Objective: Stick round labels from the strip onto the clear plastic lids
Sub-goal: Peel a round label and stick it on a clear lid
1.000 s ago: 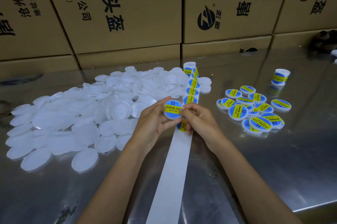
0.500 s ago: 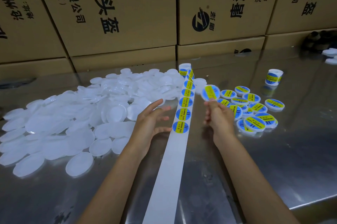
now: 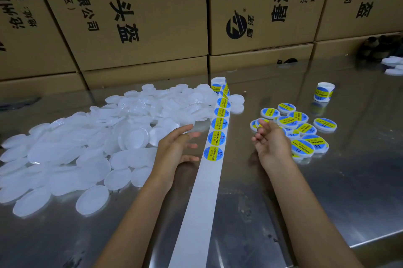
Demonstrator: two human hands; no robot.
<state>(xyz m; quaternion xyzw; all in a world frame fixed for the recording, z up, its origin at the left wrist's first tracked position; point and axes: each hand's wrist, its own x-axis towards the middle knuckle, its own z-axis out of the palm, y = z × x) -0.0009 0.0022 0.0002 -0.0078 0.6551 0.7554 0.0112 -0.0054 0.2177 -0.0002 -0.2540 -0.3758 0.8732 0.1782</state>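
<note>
Steel, shiny and grey, is forming the table under two bare hands that are hovering just above it, holding nothing. The left hand is reaching with fingers spread and straight, just left of the strip, its fingertips nearing the closest clear lids. The right hand is hanging palm-up with fingers loosely curled, empty, just beside the labelled lids.

Between the hands, the strip is running from the near edge towards the far edge, where its roll is standing; the near stretch is bare white backing, and the next round label, blue and yellow, is sitting level with both hands, probably so either can peel it.

Spreading across the left half of the table, the unlabelled clear lids are lying in a loose heap within the left hand's reach. Finished ones are gathering right of centre, kept apart from the blanks. A spare roll is standing beyond them. Cardboard boxes are lining the far edge.

Most lids are seemingly waiting for labels.
</note>
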